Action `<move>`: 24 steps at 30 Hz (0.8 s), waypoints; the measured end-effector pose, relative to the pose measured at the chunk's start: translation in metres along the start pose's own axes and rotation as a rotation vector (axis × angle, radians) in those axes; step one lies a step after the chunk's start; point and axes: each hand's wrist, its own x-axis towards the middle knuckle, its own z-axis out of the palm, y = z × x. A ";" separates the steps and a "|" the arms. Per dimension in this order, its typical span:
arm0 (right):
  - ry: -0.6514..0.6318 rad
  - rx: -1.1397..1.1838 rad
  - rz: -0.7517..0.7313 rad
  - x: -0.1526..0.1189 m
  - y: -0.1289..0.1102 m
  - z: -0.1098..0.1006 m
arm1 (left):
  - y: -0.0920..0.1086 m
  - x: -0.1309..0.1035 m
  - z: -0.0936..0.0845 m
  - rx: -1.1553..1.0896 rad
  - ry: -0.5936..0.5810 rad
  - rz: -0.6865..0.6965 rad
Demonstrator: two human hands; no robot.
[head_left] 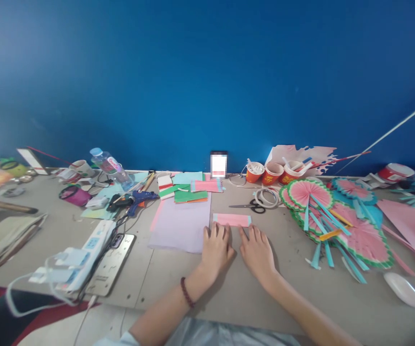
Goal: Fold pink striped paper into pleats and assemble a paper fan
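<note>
A pink paper strip (pixel 232 219) with pale blue ends lies flat on the grey table in front of me. My left hand (pixel 216 247) is palm down, its outstretched fingertips at the strip's lower left edge; a dark red bead bracelet circles the wrist. Mirroring it, my right hand (pixel 257 250) lies flat with fingers extended at the lower right edge. Beyond the strip are black scissors (pixel 257 206) and a roll of tape (pixel 266 197). Lilac paper sheets (pixel 182 226) lie left of my left hand, partly touching or close to it.
Pink-and-green paper fans (pixel 358 233) with blue strips spread to the right, near a white mouse (pixel 405 290). Red paper cups (pixel 272 174) stand by the blue wall. At left are a phone (pixel 111 266), a power strip (pixel 90 254), a blue glue gun (pixel 135 202) and a bottle (pixel 111 166).
</note>
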 end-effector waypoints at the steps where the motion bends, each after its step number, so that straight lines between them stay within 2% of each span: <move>1: 0.002 0.013 0.000 0.000 0.000 0.000 | 0.000 0.000 0.000 0.001 0.005 -0.001; 6: 0.026 0.053 -0.027 0.001 -0.001 0.001 | 0.000 -0.002 0.002 0.020 0.009 0.002; 11: -0.004 0.091 -0.026 0.001 -0.005 0.003 | 0.000 -0.002 0.003 -0.004 0.002 -0.010; 18: 0.024 0.090 -0.003 0.002 -0.009 0.001 | 0.000 0.000 -0.001 -0.054 -0.042 -0.028; 24: -0.002 0.070 -0.010 0.005 -0.010 0.002 | -0.001 0.003 -0.006 -0.039 -0.063 -0.028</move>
